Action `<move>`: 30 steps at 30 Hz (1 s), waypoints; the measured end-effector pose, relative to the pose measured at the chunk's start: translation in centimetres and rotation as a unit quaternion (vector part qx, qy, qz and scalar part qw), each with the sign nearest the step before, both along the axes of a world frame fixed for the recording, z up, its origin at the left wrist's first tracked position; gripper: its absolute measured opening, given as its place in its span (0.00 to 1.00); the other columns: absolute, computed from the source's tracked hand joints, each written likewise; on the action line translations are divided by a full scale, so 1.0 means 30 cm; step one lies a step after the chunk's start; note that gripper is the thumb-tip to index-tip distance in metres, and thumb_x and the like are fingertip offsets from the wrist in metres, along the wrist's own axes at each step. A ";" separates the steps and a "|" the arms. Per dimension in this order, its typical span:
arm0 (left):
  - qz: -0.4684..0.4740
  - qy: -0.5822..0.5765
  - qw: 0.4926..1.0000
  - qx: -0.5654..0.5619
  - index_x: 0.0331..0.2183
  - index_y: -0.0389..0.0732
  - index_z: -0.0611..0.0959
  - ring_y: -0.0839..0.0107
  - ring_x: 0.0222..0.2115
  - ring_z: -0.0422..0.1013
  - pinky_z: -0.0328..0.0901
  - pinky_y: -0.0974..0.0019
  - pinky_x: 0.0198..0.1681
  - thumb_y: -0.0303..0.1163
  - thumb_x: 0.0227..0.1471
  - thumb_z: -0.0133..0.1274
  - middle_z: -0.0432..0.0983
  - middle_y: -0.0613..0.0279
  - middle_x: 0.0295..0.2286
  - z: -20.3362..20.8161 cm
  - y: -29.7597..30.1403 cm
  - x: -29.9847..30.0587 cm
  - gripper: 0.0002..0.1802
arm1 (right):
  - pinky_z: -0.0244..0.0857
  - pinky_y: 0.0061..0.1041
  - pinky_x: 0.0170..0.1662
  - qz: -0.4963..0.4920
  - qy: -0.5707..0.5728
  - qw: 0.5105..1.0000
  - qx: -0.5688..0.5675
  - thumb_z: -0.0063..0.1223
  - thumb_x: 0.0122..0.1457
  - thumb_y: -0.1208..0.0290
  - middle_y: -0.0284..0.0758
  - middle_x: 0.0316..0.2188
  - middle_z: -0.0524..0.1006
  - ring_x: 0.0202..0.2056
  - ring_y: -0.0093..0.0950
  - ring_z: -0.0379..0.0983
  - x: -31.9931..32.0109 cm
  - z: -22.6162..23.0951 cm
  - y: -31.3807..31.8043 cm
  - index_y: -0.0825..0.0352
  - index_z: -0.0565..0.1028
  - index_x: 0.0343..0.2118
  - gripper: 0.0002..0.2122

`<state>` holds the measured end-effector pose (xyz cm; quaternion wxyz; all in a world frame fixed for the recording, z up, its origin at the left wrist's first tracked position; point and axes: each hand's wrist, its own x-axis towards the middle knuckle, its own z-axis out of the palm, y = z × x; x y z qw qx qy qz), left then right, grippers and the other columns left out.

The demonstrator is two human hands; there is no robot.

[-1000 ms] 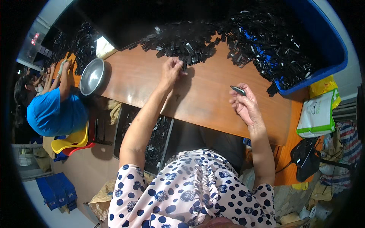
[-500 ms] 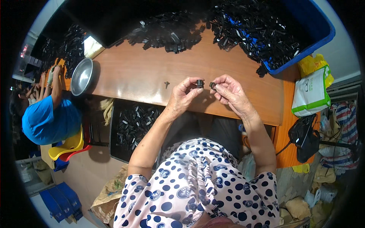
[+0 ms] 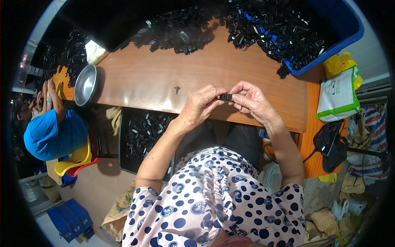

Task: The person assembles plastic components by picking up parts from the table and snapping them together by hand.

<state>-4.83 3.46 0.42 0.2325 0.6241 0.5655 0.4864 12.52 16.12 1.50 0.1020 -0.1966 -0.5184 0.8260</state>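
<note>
Over the near edge of the wooden table (image 3: 144, 76), my two hands meet at a small black plastic buckle (image 3: 225, 97). The fingers of my left hand (image 3: 201, 103) pinch its left end. My right hand (image 3: 253, 103) grips the other end between thumb and fingers. Whether its two pieces are locked together cannot be made out, as fingertips cover both ends. A tiny dark part (image 3: 177, 89) lies alone on the tabletop, left of my hands.
Black plastic parts form a heap (image 3: 181, 35) at the table's back. A blue bin (image 3: 329, 57) of similar parts stands far right. Below the table edge sits a dark tray (image 3: 121, 144) of parts. A metal bowl (image 3: 85, 84) is at left, near a person in blue (image 3: 55, 133).
Half a second ago my hands were apart, each with a black piece. Now they have come together, and the pieces meet between my fingers.
</note>
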 end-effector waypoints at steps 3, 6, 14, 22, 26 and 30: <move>0.009 0.026 1.000 -0.007 0.40 0.36 0.79 0.61 0.31 0.73 0.67 0.66 0.34 0.25 0.47 0.57 0.76 0.55 0.32 0.003 0.005 -0.001 0.15 | 0.54 0.09 0.25 -0.005 -0.027 1.000 0.005 0.55 0.58 0.68 0.26 0.26 0.74 0.24 0.11 0.63 0.002 -0.001 0.010 0.62 0.72 0.36 0.07; 0.004 0.075 0.997 -0.016 0.38 0.36 0.79 0.60 0.29 0.73 0.68 0.65 0.32 0.25 0.46 0.58 0.76 0.55 0.30 0.005 0.011 -0.003 0.13 | 0.54 0.10 0.25 0.010 -0.080 0.996 0.029 0.57 0.57 0.67 0.26 0.26 0.74 0.25 0.12 0.63 0.003 -0.011 0.030 0.63 0.72 0.35 0.08; -0.023 0.069 0.995 -0.065 0.35 0.36 0.79 0.59 0.30 0.74 0.68 0.63 0.33 0.26 0.44 0.60 0.76 0.54 0.27 0.009 0.055 0.028 0.12 | 0.65 0.18 0.36 0.078 -0.070 0.986 -0.131 0.55 0.58 0.68 0.29 0.29 0.75 0.31 0.19 0.70 0.037 -0.085 0.073 0.65 0.70 0.36 0.08; -0.070 -0.334 0.935 -0.099 0.38 0.38 0.81 0.59 0.52 0.61 0.60 0.58 0.53 0.26 0.46 0.61 0.57 0.50 0.55 -0.047 0.201 0.013 0.13 | 0.67 0.18 0.25 0.106 0.021 0.979 -0.172 0.46 0.61 0.51 0.41 0.42 0.69 0.38 0.34 0.72 0.009 -0.087 0.127 0.66 0.57 0.57 0.28; -0.083 -0.451 0.880 -0.123 0.41 0.39 0.79 0.65 0.42 0.68 0.66 0.61 0.46 0.28 0.51 0.56 0.55 0.52 0.57 -0.070 0.242 0.002 0.13 | 0.66 0.18 0.27 0.083 0.013 0.989 -0.123 0.44 0.62 0.51 0.40 0.35 0.73 0.33 0.28 0.72 -0.035 -0.084 0.152 0.68 0.62 0.52 0.25; -0.054 -0.461 0.874 -0.142 0.50 0.37 0.71 0.70 0.21 0.74 0.72 0.67 0.29 0.30 0.57 0.47 0.65 0.56 0.50 -0.055 0.291 0.004 0.18 | 0.64 0.15 0.28 0.041 -0.031 0.995 -0.091 0.43 0.64 0.55 0.34 0.28 0.73 0.27 0.22 0.72 -0.106 -0.037 0.179 0.68 0.66 0.48 0.20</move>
